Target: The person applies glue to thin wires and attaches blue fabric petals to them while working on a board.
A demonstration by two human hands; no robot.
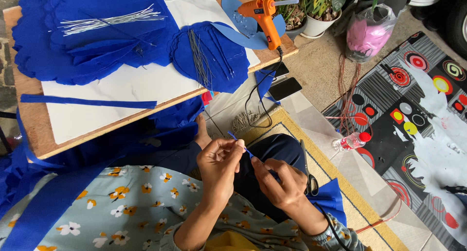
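My left hand (219,161) and my right hand (278,182) meet over my lap and both pinch a thin wire wrapped in blue strip (242,145). The left fingers hold its upper end, the right fingers its lower part. Black-handled scissors (307,170) lie by my right hand on a blue cloth piece (331,195). On the low wooden table (34,119) lie blue scalloped cloth pieces (97,42) and bundles of thin silver wires (112,20).
An orange glue gun (262,17) stands at the table's right corner, its black cord hanging down. Two dark phones (284,88) lie on the floor. A small bottle with a red cap (351,141), a pink-filled plastic bag (369,32) and potted plants (316,8) sit to the right.
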